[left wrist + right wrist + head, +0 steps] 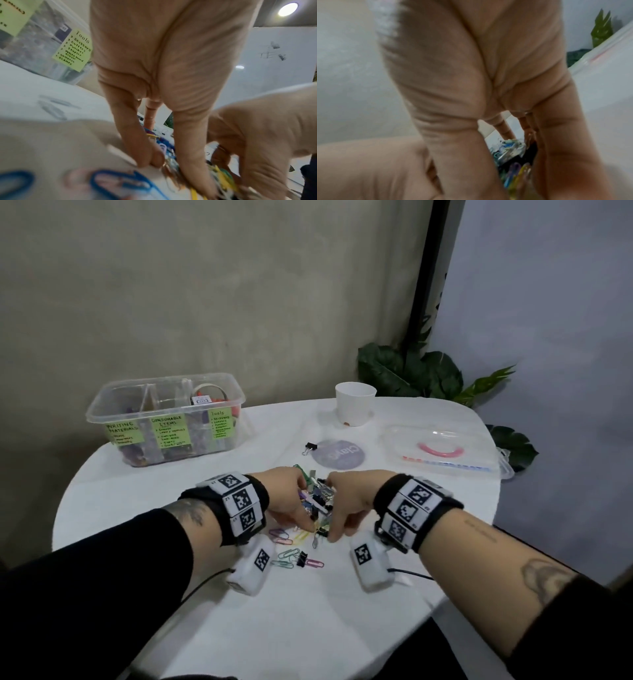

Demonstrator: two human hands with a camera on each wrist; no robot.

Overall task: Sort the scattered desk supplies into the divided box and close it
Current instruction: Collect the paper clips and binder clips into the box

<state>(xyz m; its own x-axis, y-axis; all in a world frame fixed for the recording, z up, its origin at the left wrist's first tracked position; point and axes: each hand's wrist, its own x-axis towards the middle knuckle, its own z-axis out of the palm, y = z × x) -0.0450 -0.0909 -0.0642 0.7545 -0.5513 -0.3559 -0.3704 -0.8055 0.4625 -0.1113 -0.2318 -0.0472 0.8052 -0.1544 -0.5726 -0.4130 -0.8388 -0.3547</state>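
Observation:
A heap of coloured paper clips and black binder clips [320,497] lies mid-table. My left hand [303,510] and right hand [334,527] cup it from either side, fingers curled into the heap and pressing it together. In the left wrist view my left hand [175,166] pinches clips [223,175] between thumb and fingers, with the right hand [248,135] just beyond. The right wrist view shows my right hand [513,169] curled over clips [510,147]. The clear divided box [164,419] with green labels stands open at the back left. Its lid [445,450] lies at the right.
Loose paper clips [286,537] and a small binder clip [301,558] lie near the front of the heap. Another binder clip [310,447] sits beside a round purple coaster [339,453]. A white cup [354,405] stands at the back, with a plant [411,371] behind the table edge.

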